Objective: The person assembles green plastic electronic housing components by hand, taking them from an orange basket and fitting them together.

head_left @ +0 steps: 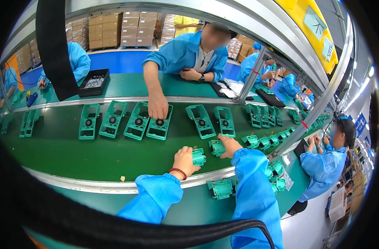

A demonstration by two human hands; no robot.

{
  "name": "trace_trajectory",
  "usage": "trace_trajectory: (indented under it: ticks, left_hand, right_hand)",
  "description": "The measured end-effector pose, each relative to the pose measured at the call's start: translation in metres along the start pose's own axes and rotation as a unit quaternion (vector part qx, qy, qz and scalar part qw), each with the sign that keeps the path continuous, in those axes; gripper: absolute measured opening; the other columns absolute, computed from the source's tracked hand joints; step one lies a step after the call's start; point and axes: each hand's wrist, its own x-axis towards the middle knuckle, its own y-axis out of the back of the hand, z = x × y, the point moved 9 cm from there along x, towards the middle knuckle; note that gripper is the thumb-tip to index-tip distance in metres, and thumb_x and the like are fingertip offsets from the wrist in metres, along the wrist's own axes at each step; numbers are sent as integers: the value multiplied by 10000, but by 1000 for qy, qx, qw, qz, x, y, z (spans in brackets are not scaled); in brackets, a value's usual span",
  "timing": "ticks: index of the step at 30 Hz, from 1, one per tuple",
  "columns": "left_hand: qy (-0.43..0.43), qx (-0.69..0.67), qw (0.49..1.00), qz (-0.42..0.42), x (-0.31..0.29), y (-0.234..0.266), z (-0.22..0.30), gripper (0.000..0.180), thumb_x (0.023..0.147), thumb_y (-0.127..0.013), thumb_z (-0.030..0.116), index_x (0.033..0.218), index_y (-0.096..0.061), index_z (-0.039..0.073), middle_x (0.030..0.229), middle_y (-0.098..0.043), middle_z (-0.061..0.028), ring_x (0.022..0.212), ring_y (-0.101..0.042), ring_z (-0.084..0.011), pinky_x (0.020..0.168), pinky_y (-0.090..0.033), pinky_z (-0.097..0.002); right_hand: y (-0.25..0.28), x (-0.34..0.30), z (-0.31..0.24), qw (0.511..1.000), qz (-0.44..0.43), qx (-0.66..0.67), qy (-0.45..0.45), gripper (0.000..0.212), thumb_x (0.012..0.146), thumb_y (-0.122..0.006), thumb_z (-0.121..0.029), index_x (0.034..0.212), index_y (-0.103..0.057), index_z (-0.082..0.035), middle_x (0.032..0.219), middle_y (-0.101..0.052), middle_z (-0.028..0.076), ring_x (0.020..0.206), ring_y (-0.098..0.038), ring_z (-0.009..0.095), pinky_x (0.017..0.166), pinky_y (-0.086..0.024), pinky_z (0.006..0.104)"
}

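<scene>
My left hand [184,161], with a beaded red bracelet at the wrist, is closed round a small green plastic housing [199,157] at the near side of the green belt. Just right of it, my right hand [231,146] grips a second green housing [216,147] by its right side, thumb and fingers at opposite edges. Both housings rest on or just above the belt; I cannot tell which. Close to my right forearm, more housings [221,189] lie on the near bench. Beyond my hands stand longer green open-framed casings [201,121] with round black parts inside.
Across the belt [73,159], a co-worker's hand [158,107] reaches down onto one casing. Further small housings [251,141] line the belt to the right. A metal rail [94,185] edges the near side, and a slanted metal post [299,133] rises at the right.
</scene>
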Motion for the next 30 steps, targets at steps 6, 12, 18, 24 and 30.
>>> trace_trajectory:
  ticks: [6,12,18,24,30]
  left_hand:
    - [-123,-36,990,66,-75,103,19,687,536,-775,180,1117,-462,-13,1128,-464,-180,1040,-465,-345,888,-393,-382]
    - [-49,-7,994,97,-224,221,21,699,540,-775,109,1149,-444,18,1189,-415,-174,1100,-419,-356,914,-381,-405]
    - [72,-26,986,151,-333,262,7,690,531,-797,149,1133,-483,25,1178,-439,-170,1070,-483,-315,882,-417,-382]
    - [144,0,975,169,-396,270,-6,690,525,-798,146,1129,-484,36,1170,-430,-171,1058,-478,-313,867,-424,-377]
    - [132,53,973,181,-415,262,0,683,503,-793,103,1108,-482,54,1165,-413,-179,1051,-452,-334,839,-425,-394]
  right_hand:
    - [53,-56,-95,990,56,42,120,800,538,-768,-171,1217,-363,-48,1153,-488,165,1043,-460,360,882,-399,407]
    - [52,-189,-258,951,83,107,279,699,569,-740,-169,1173,-411,-43,1116,-477,144,994,-445,349,854,-396,405]
    - [-31,-251,-354,923,14,168,347,665,584,-734,-163,1166,-427,-68,1162,-438,132,1044,-408,357,863,-387,439]
    - [14,-277,-386,905,105,289,294,398,675,-717,-119,1032,-557,-44,1209,-423,145,1094,-414,323,875,-394,408]
    - [-29,-285,-407,713,-4,690,126,173,740,-658,-45,889,-579,-4,1071,-508,132,924,-521,184,817,-410,296]
